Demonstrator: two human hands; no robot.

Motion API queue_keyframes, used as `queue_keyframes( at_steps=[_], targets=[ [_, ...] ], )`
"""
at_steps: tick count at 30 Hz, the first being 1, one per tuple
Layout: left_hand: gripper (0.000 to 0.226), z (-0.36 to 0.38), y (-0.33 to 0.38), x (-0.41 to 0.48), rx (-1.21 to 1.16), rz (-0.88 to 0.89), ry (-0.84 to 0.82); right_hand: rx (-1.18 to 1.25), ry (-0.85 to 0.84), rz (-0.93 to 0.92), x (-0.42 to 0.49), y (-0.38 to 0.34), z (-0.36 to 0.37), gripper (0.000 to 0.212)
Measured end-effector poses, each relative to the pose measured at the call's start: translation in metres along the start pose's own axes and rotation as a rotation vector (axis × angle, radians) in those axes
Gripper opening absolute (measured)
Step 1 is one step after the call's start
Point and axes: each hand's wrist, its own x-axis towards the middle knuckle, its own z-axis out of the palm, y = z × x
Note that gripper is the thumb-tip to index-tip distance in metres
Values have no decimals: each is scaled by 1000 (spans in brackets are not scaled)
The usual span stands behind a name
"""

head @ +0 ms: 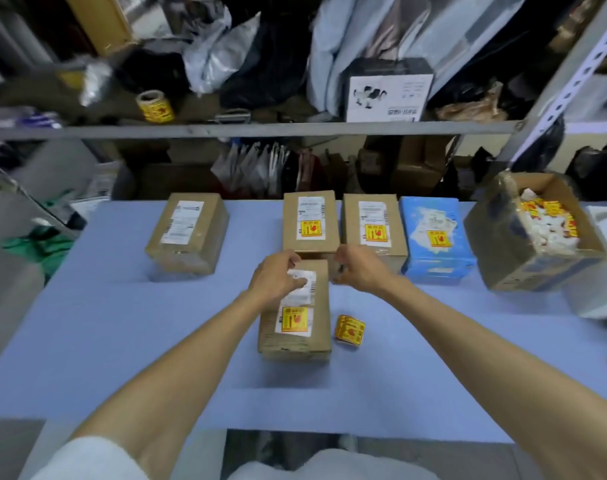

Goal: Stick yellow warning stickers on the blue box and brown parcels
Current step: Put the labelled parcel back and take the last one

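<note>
brown parcel [295, 341] with yellow sticker [294, 319]

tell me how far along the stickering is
Done: blue box, middle back parcel, right back parcel and near parcel show yellow stickers. In hand: left hand holds the near parcel, right hand at its far corner. Left: the far-left parcel shows only a white label.
</note>
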Motion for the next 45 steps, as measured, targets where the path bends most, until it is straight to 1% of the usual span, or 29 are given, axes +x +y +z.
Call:
queue_keyframes(
  at_steps=[3, 5, 7, 9, 12, 14, 16, 20, 24, 27, 32, 34, 37, 41, 45],
  targets=[
    [71, 4, -25, -13, -24, 13, -35, 123, 28, 13, -5, -3, 27, 33],
    [74, 9, -38, -20, -68, 22, -34, 212, 84, 46, -10, -3, 43, 35],
    [79, 15, -47, -26, -110, -18, -14, 312, 146, 114, -18, -5, 56, 41],
    [82, 24, -55, -35, -222, -84, 9, 413, 148, 206, -28, -7, 68, 49],
    [74, 36, -66, -47, -489, -142, 33, 549, 72, 270, -45, -13, 88, 59],
    [73, 40, -71, -53, -580, -164, 16, 700, 64, 297, -56, -17, 99, 65],
    [79, 44, -76, -57, -640, -174, -14, 777, 76, 308, -65, -20, 108, 71],
    [88, 49, -77, -65, -704, -173, -59, 844, 46, 304, -76, -26, 122, 84],
    [92, 47, -84, -68, -716, -190, -59, 848, 49, 316, -72, -32, 120, 75],
    [94, 41, -94, -70, -718, -200, -56, 824, 43, 288, -69, -41, 120, 72],
    [97, 20, -120, -72, -711, -248, -11, 829, 3, 235, -56, -60, 134, 85],
    [95, 10, -132, -72, -716, -260, 12, 817, -29, 216, -47, -71, 135, 79],
    [89, -5, -144, -67, -691, -258, 13, 792, -48, 224, -27, -86, 136, 81],
    [82, -28, -150, -47, -646, -250, -30, 775, -40, 280, -3, -96, 140, 63],
    [89, -49, -158, -30, -617, -287, -27, 765, -8, 255, 21, -108, 134, 56]
  ],
)
